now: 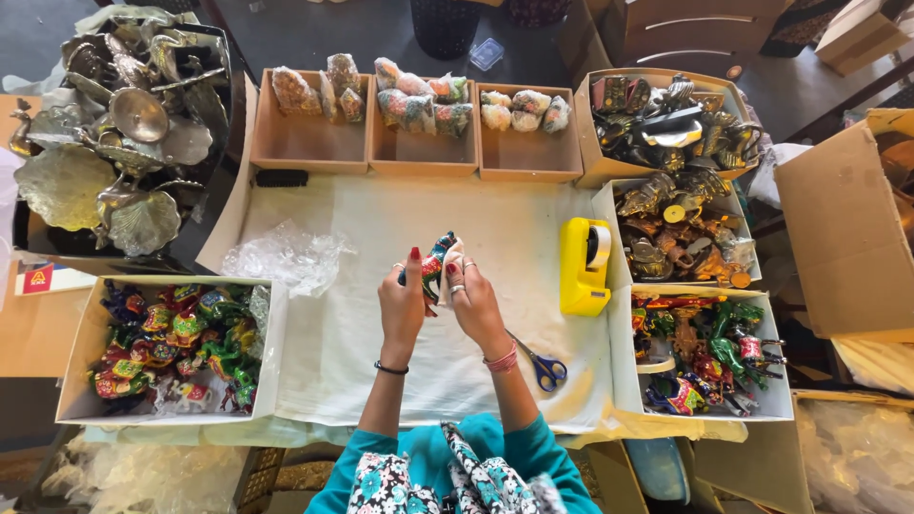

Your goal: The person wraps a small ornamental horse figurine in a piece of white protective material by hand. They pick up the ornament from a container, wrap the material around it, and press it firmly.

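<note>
Clasping a painted figurine (436,264) between both hands, left grip (402,303) and right grip (472,301) closed around it.

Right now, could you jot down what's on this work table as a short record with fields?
Left hand: holds a colourful painted figurine
Right hand: on the same figurine, with a white wrap
Surface: white cloth
Tools: yellow tape dispenser; blue-handled scissors
Side boxes: painted figurines in the left box and right box
Far trays: wrapped items
</note>
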